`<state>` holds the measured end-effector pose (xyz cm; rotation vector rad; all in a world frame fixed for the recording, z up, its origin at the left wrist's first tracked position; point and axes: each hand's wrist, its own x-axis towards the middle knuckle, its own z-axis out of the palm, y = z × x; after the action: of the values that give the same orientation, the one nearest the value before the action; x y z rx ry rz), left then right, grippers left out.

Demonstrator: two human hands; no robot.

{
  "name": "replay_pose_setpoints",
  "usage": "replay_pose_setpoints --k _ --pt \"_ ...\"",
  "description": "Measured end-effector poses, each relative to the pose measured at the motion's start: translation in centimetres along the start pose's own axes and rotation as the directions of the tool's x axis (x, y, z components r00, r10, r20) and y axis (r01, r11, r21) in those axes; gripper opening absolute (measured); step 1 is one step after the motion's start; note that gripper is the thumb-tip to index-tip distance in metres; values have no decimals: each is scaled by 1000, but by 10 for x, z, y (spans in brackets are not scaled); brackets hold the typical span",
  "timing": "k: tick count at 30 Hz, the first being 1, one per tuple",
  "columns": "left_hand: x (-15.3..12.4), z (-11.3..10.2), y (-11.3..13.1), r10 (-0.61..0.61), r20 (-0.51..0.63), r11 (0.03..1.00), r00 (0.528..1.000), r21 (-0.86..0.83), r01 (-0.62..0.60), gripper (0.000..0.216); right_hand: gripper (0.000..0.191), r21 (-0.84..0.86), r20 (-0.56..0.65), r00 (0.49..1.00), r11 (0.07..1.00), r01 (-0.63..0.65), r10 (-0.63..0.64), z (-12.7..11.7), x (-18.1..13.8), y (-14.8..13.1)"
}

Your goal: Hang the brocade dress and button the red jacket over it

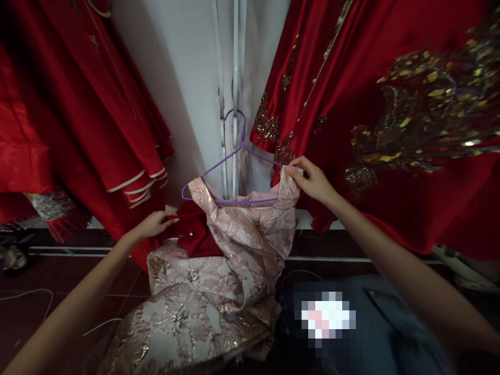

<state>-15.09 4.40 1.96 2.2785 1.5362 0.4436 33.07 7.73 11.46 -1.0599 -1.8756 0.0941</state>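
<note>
A pale pink dress [250, 234] with gold and silver floral brocade hangs from a purple wire hanger [222, 164], its lower part spread toward me. My right hand [310, 179] pinches the dress's right shoulder strap at that end of the hanger. The left strap sits over the other arm of the hanger, whose tip pokes out past it. At the dress's left side, my left hand [156, 224] has its fingers closed on the edge of a dark red cloth [199, 232] with a small shiny bead. Part of that cloth is hidden behind the bodice.
Red garments with pale trim [89, 104] hang on the left. More red garments with gold sequins [422, 120] hang on the right. White metal poles [235, 62] stand behind the hanger hook. Shoes [13, 255] lie low at the left. A blurred-out patch [326, 315] covers something at lower right.
</note>
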Motion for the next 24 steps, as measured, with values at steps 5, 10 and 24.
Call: replay_pose_setpoints --k 5,10,24 --pt "37 -32 27 -86 -271 994 959 47 102 47 26 7 26 1000 1000 0 0 -1 1 0" --pt "69 -71 86 -97 -448 937 889 261 233 39 27 -43 36 999 999 -23 25 -6 -2 -8" --pt "62 -66 57 -290 -271 957 918 -62 285 21 26 -59 45 998 998 -32 35 -10 -6 -20"
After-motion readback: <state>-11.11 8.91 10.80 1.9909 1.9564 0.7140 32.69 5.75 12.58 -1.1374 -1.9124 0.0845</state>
